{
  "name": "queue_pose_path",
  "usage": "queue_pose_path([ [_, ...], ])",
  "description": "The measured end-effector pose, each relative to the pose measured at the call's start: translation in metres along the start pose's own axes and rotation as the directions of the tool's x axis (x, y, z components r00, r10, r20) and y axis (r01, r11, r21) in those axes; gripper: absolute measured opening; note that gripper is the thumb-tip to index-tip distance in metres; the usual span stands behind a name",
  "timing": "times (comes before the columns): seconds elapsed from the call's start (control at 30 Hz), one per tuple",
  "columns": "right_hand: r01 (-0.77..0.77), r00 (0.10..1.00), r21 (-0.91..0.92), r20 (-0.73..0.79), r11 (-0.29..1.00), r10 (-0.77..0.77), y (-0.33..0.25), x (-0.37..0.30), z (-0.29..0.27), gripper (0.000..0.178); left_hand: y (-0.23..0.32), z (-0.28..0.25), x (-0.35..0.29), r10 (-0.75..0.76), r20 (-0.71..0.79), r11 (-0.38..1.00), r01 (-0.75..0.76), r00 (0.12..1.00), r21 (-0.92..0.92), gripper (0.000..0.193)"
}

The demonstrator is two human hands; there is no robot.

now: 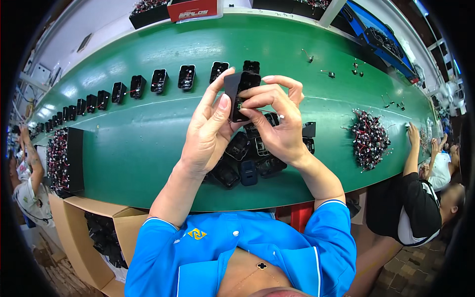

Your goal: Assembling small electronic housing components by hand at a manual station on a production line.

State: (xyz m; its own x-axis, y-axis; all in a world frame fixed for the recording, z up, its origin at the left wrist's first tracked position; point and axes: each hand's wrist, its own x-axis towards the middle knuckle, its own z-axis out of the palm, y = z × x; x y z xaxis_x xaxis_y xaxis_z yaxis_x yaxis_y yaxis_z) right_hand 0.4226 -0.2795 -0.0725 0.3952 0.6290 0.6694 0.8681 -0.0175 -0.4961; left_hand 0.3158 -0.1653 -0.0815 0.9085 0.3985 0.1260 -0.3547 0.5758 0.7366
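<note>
In front of my chest, over the green workbench (148,163), I hold a black plastic housing (231,94), tilted with its open side to the right. My left hand (205,128) is wrapped round its left side, thumb along the edge. The fingertips of my right hand (279,121) are pinched inside the housing on a small wired part, mostly hidden; a thin wire with a white connector (281,117) sticks out beside them. Beneath my hands lies a heap of black housings (238,146), with one dark blue housing (248,173) at its near edge.
A long row of black housings (159,80) runs off to the left. To the right sits a pile of small wired parts (368,141); more fill a black box (75,161) at left. An open cardboard box (81,242) stands below the bench. Co-workers (405,208) sit on both sides.
</note>
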Motion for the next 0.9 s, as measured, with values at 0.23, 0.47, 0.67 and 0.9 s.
queue_pose_path([
  [0.23, 0.195, 0.943, -0.088, -0.256, 0.977, -0.211, 0.013, 0.001, -0.001, 0.016, -0.001, 0.003, -0.005, 0.163, 0.073, 0.945, -0.177, 0.984, 0.275, 0.052],
  [0.47, 0.273, 0.854, -0.086, -0.437, 0.958, -0.282, 0.021, -0.006, 0.001, 0.017, 0.006, 0.003, -0.003, 0.135, 0.236, 0.928, -0.206, 0.962, 0.309, 0.055],
  [0.67, 0.183, 0.971, -0.109, -0.132, 0.977, -0.197, 0.024, 0.002, -0.004, 0.014, 0.002, 0.009, 0.002, 0.06, 0.026, 0.977, -0.064, 0.998, 0.202, 0.045],
  [0.9, 0.056, 0.997, -0.294, 0.074, 0.954, -0.036, 0.061, 0.02, -0.011, 0.025, -0.017, -0.019, 0.033, 0.006, -0.107, 0.928, 0.035, 0.994, 0.371, 0.038],
])
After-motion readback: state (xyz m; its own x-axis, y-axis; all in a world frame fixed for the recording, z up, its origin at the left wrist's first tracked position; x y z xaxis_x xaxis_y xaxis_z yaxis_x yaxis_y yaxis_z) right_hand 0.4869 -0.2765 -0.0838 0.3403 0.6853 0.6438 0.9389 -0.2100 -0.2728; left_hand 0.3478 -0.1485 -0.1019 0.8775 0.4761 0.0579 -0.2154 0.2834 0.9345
